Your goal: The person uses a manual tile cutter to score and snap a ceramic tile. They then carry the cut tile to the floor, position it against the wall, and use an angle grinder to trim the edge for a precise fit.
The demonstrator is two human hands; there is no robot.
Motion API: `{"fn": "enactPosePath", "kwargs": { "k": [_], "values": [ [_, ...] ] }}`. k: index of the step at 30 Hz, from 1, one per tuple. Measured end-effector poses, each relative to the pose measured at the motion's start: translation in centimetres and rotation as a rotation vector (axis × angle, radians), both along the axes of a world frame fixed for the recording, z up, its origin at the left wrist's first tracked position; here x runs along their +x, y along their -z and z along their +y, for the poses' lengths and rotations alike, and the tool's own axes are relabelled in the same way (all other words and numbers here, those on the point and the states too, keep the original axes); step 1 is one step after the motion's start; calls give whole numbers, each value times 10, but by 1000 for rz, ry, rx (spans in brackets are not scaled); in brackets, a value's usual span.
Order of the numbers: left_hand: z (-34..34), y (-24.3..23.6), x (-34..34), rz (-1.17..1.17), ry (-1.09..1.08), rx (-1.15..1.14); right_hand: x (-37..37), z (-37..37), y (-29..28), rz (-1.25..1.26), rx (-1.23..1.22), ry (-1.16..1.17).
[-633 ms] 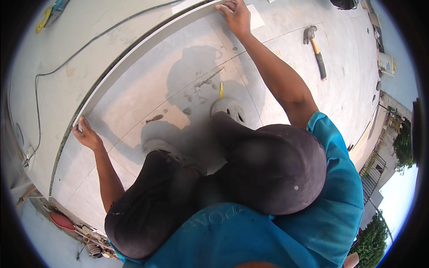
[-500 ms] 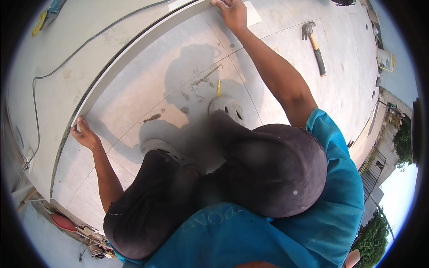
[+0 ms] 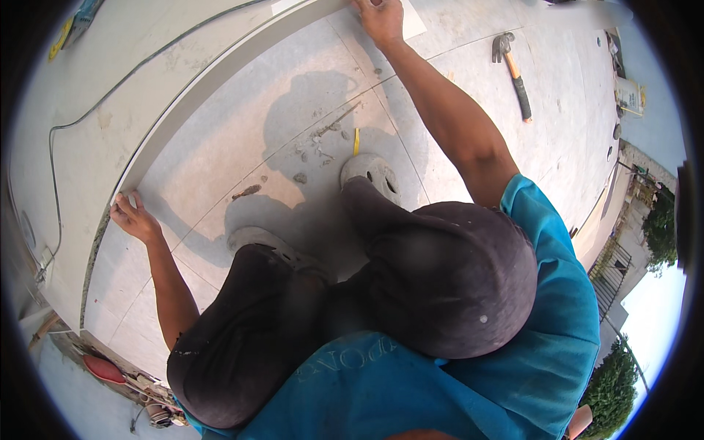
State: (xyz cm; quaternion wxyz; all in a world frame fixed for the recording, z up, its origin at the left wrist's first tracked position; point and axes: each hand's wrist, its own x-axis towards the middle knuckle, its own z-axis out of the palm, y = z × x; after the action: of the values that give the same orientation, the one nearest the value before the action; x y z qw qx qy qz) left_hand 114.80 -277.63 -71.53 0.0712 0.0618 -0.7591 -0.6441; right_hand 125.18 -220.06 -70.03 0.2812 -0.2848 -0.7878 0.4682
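A long, narrow pale strip (image 3: 196, 97), like a skirting tile, stands on edge along the foot of the wall. My left hand (image 3: 138, 218) is at its left end, with fingers and thumb closed on the strip's edge. Farther along, my right hand (image 3: 383, 23) grips the strip near its other end, and the picture's top edge cuts off part of those fingers. A pale flat piece (image 3: 413, 20) lies just right of that hand. Left of the strip's end, a dark rough band (image 3: 94, 257) shows at the wall's foot.
A claw hammer (image 3: 518, 84) lies on the tiled floor at right. Near my right shoe (image 3: 369, 176) are a thin yellow piece (image 3: 357, 141) and crumbs of debris (image 3: 299, 178). A cable (image 3: 53, 158) runs at left, and a blue-and-yellow tool (image 3: 73, 31) is at upper left.
The dark gap between strip and wall has closed along most of its length; both hands have shifted slightly toward the wall. A pale blurred shape now shows at upper right.
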Motion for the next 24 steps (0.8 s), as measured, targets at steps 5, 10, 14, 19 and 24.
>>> {"fn": "enactPosePath", "kwargs": {
  "k": [5, 10, 14, 19, 24],
  "values": [
    [-2, 3, -5, 14, -16, 29, -3, 0, -4, 26, 58, -26],
    [3, 4, -5, 25, -10, 22, -3, 1, -2, 78, -98, -15],
    [3, 4, -7, -5, -32, 120, -5, 9, 5, 15, -154, 9],
    [-13, 4, -10, -69, -49, 244, -13, -4, -8, -36, -56, 40],
    [0, -4, -13, -79, -117, 261, -12, 9, 10, 206, -337, -36]
  ]
}}
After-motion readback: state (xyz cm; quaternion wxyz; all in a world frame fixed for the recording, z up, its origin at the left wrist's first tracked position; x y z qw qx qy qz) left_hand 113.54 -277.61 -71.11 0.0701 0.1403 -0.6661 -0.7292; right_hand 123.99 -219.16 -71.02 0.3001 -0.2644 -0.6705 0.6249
